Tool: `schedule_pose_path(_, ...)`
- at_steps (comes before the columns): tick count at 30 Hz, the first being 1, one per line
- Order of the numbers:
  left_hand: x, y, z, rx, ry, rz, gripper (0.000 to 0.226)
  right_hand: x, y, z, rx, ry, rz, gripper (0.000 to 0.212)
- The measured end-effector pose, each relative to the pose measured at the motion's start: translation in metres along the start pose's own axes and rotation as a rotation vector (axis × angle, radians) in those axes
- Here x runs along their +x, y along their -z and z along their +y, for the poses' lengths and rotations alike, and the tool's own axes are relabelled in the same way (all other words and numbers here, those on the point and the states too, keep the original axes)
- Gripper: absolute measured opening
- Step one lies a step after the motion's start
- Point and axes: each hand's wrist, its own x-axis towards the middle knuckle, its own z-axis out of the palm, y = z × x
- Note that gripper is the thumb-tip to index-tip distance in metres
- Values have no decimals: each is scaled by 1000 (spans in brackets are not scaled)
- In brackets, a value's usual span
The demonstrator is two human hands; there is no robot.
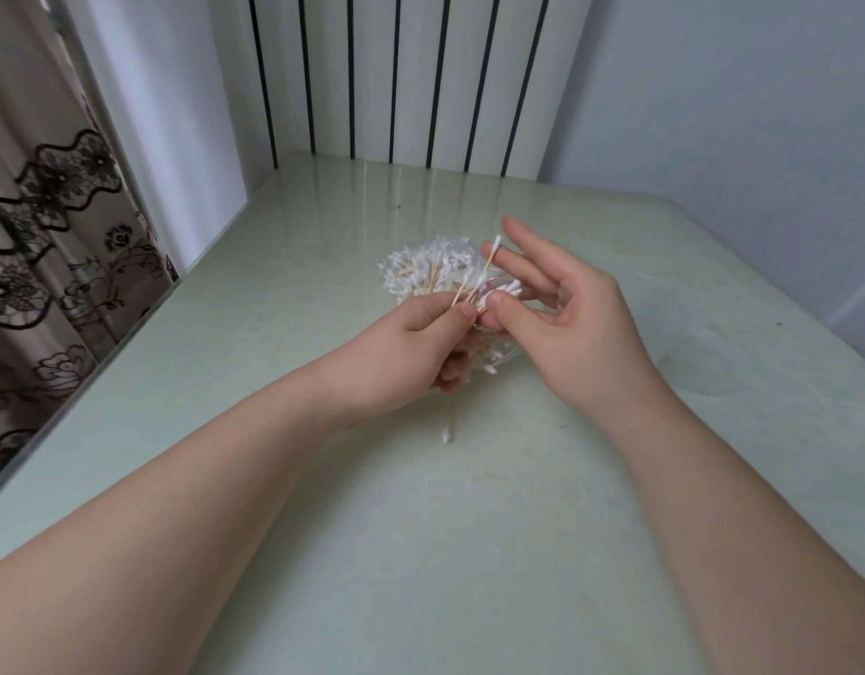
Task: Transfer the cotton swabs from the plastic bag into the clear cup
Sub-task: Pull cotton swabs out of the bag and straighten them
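A clear plastic bag (423, 270) stuffed with wooden-stemmed, white-tipped cotton swabs is held a little above the middle of the table. My left hand (411, 353) grips the bag from below, its thumb and forefinger pinching some stems. My right hand (567, 314) meets it from the right, and its thumb and a finger pinch a few swabs (491, 265) that stick up out of the bag; its other fingers are spread. The clear cup (698, 353) is faint on the table, right of my right hand. One loose swab (449, 426) lies on the table below my left hand.
The pale green table (421, 528) has its left edge beside a patterned curtain (55, 265). A white radiator with black gaps (401, 75) stands behind the far edge, and a wall runs along the right.
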Motion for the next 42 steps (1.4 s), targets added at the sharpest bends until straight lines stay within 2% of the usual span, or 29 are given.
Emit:
schedule_pose_path(4,-3,-1,4,43,-19,-26,31,0,3,1,-42,-5,11,26)
schedule_pose_path(6,-4,-1,5,103,-28,-19,32,-2,3,2,-82,8,-19,18)
schedule_pose_path(9,-3,2,6,99,-2,25,27,-3,1,4,-124,59,-45,26)
schedule_pose_path(11,-1,4,7,-39,56,112,17,-4,1,4,-144,102,-19,29)
schedule_pose_path(13,1,8,10,-169,100,218,15,-6,2,5,-259,143,-26,23)
schedule_pose_path(15,3,10,10,-210,94,284,21,-8,4,6,-421,141,-166,19)
schedule_pose_path(18,3,10,9,-220,49,311,30,-14,0,1,-644,100,-543,28)
schedule_pose_path(20,3,9,8,-203,13,333,27,-17,-4,-4,-725,114,-644,34)
schedule_pose_path(24,2,9,7,-181,-21,369,23,-16,-5,-7,-817,154,-608,23)
schedule_pose_path(27,2,8,8,-206,19,396,23,-17,-8,-3,-887,206,-609,17)
schedule_pose_path(29,3,7,8,-220,50,403,26,-18,-9,-1,-773,213,-535,11)
schedule_pose_path(32,3,7,9,-205,33,374,25,-15,-4,-1,-317,118,-257,16)
schedule_pose_path(34,2,7,8,-157,-10,354,24,-12,-4,-2,-182,152,-92,18)
schedule_pose_path(37,1,4,6,-42,-91,347,24,-8,-11,-3,1,106,-2,18)
schedule_pose_path(39,-1,2,4,-58,-117,334,23,-7,-12,-4,138,33,36,17)
schedule_pose_path(42,-2,-1,6,-110,-119,298,23,-8,-10,-6,192,6,36,34)
